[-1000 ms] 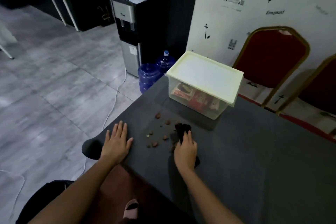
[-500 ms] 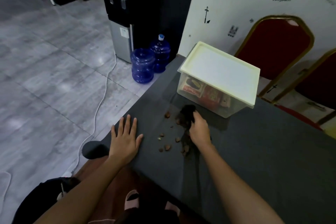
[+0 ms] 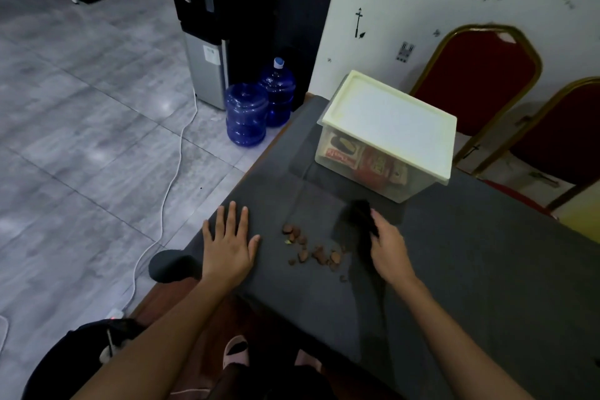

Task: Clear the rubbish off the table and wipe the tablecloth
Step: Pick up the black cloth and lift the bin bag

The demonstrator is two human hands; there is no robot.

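Head view: left hand (image 3: pixel 229 245) is lying spread on the dark grey tablecloth (image 3: pixel 470 269), right hand (image 3: pixel 389 248) is gripping one black rag (image 3: pixel 358 209) beside about a dozen brown scraps (image 3: pixel 311 250).

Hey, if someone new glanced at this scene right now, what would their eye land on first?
Probably the scatter of brown scraps on the grey tablecloth, lying between the two hands. The right hand grips a dark cloth just right of them; the left hand lies flat near the table's edge. Behind them stands a cream-lidded clear box.
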